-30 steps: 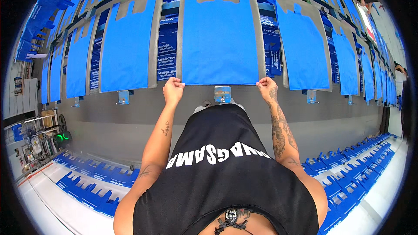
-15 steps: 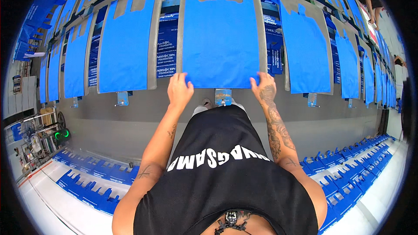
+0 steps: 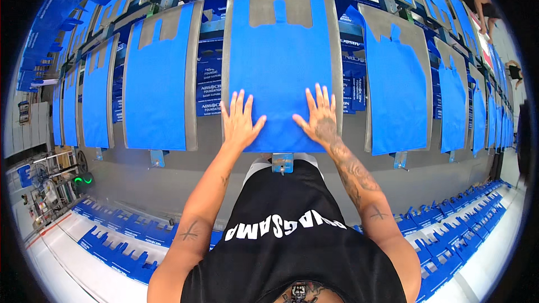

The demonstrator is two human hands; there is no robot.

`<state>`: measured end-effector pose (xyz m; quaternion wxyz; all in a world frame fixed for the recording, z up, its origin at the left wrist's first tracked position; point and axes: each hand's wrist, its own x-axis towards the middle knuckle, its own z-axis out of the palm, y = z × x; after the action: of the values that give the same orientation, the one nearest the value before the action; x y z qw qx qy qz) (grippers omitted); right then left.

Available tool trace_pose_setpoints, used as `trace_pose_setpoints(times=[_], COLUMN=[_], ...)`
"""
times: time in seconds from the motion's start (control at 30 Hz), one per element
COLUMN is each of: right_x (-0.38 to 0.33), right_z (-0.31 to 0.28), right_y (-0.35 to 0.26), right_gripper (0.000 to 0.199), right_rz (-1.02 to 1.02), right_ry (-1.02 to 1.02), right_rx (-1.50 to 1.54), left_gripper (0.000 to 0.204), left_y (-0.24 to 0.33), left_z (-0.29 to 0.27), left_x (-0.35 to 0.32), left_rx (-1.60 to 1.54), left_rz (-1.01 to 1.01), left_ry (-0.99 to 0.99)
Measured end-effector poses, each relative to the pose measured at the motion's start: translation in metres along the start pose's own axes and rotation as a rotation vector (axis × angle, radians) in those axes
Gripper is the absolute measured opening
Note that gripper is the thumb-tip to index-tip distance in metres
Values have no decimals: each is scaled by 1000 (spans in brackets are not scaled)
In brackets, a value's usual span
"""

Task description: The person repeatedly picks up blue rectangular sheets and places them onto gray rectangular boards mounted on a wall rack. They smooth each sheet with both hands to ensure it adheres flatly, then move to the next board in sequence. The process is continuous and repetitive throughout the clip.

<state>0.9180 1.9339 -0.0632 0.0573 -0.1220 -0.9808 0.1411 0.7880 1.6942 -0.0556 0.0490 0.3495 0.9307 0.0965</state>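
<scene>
A blue bag blank [image 3: 281, 67] with handle cutouts at its far end lies flat on a grey board [image 3: 336, 78] in front of me. My left hand [image 3: 241, 118] rests on the near left part of the blank, fingers spread and pointing away. On the near right part lies my right hand [image 3: 320, 113], its fingers also stretched out flat. The two thumbs point toward each other with blue fabric between them. Neither hand grips anything. A blue metal bracket [image 3: 282, 163] sticks out below the board's near edge.
Similar boards carry a blue bag blank [image 3: 157, 84] to the left and another blank [image 3: 396, 90] to the right. Printed dark-blue bags [image 3: 210, 78] hang in the gaps. A wheeled machine [image 3: 56, 182] stands at far left. Another person [image 3: 483, 8] is at the far right.
Both hands have moved from the blank's near corners inward and onto its surface, their fingers now spread flat. My view has shifted, so the board appears lower.
</scene>
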Motion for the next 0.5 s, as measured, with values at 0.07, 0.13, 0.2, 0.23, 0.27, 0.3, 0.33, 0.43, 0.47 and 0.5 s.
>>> trace_pose_setpoints(times=[0.07, 0.13, 0.2, 0.23, 0.27, 0.3, 0.33, 0.43, 0.47, 0.5], right_x=[53, 71, 78, 80, 84, 79, 86, 133, 152, 167], right_z=[0, 9, 20, 21, 22, 20, 16, 5, 6, 13], right_y=[9, 23, 34, 35, 37, 37, 37, 45, 48, 57], right_gripper=[95, 96, 99, 100, 101, 101, 101, 101, 102, 102], right_rz=[-33, -21, 2, 11, 21, 41, 45, -2, -31, -31], right_ry=[80, 62, 8, -23, -54, -99, -101, 21, 44, 21], right_rx=[-30, -20, 18, -3, -24, -43, -20, 50, 22, 7], left_gripper=[85, 87, 88, 89, 88, 89, 89, 88, 89, 89], left_y=[-2, -8, -10, -9, -10, -9, -8, -6, -7, -8], left_z=[8, 20, 24, 23, 24, 20, 14, 2, 5, 10], left_x=[42, 60, 54, 53, 61, 63, 74, 125, 148, 169], left_rx=[-2, 32, 24, 16, 10, 25, 40, 30, 41, 49], left_rz=[-34, -67, -73, -79, -85, -99, -118, -101, -106, -102], left_ry=[70, 79, 43, 8, -2, -45, -66, 37, 63, 95])
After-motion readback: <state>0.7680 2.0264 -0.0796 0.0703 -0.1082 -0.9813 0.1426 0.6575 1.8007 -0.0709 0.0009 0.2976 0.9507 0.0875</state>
